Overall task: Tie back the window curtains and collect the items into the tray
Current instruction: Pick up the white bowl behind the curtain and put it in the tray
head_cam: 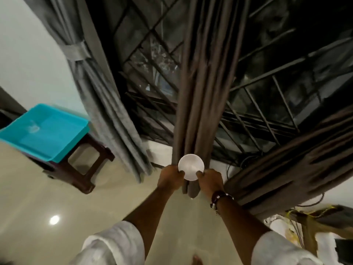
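Below, left hand (172, 177) and right hand (211, 179) pinching white bowl (191, 166), no writing legible

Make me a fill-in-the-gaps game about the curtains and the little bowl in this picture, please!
1. Both hands, left hand and right hand, hold a small round bowl whose colour is ____.
2. The tray sitting on the brown stool is coloured ____.
3. The grey curtain on the left is already held by a tie-back band, so it is tied ____.
4. The wristwatch is worn on the ____ arm.

Missing words: white; blue; back; right
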